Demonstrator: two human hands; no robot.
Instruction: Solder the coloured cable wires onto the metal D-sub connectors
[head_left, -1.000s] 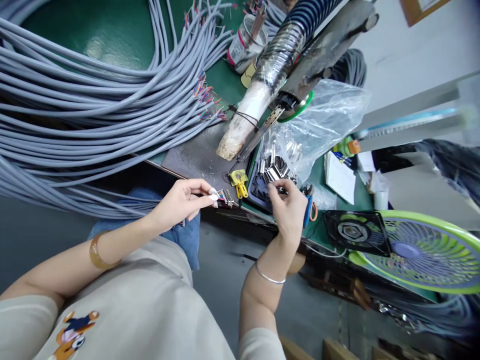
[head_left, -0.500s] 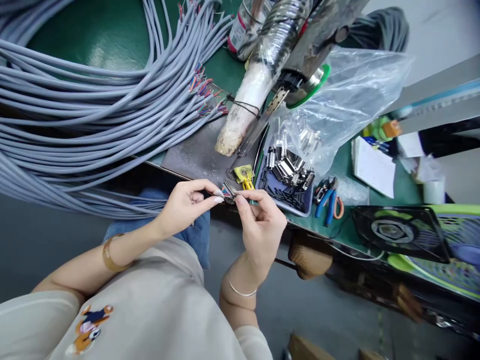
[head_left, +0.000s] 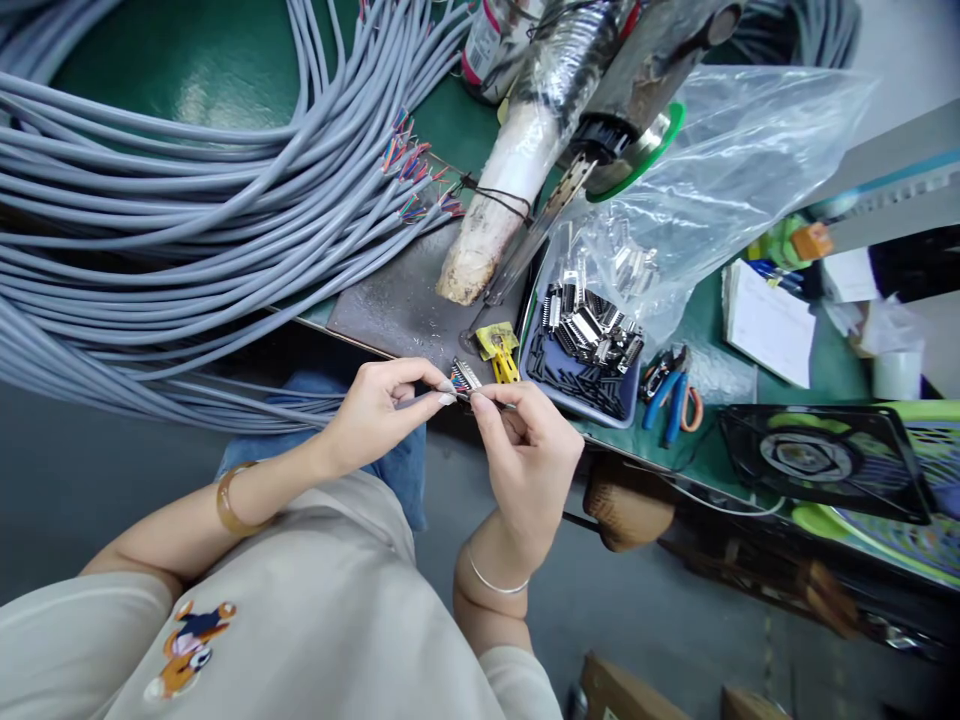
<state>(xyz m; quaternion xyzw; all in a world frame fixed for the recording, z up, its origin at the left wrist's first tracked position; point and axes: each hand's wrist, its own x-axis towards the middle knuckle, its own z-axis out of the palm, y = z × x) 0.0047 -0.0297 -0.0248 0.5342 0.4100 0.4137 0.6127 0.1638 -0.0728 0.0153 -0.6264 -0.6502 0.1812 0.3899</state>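
My left hand (head_left: 390, 405) is closed in a pinch at the table's front edge, its fingertips on thin coloured wires (head_left: 455, 384). These wires meet a small metal multi-pin connector (head_left: 466, 373). My right hand (head_left: 529, 440) is closed too, thumb and forefinger pinching at the near end of the connector. The fingertips partly hide both wires and connector. Just behind my right fingers lies a yellow piece (head_left: 501, 355) on the dark work plate (head_left: 390, 305). A soldering iron's tip (head_left: 487, 325) seems to point down above the plate.
Grey cables (head_left: 225, 210) with stripped coloured ends cover the left side. A blue tray (head_left: 634, 405) holds metal connectors and black pieces, beside a clear plastic bag (head_left: 750, 150). Pliers (head_left: 671, 400), a paper pad (head_left: 769, 325) and a black fan (head_left: 817, 460) lie further right. A white wrapped tube (head_left: 495, 210) hangs overhead.
The view has shifted slightly, so the table things sit further right. Both hands keep their pinch, and the connector shows at a slightly different angle between them.
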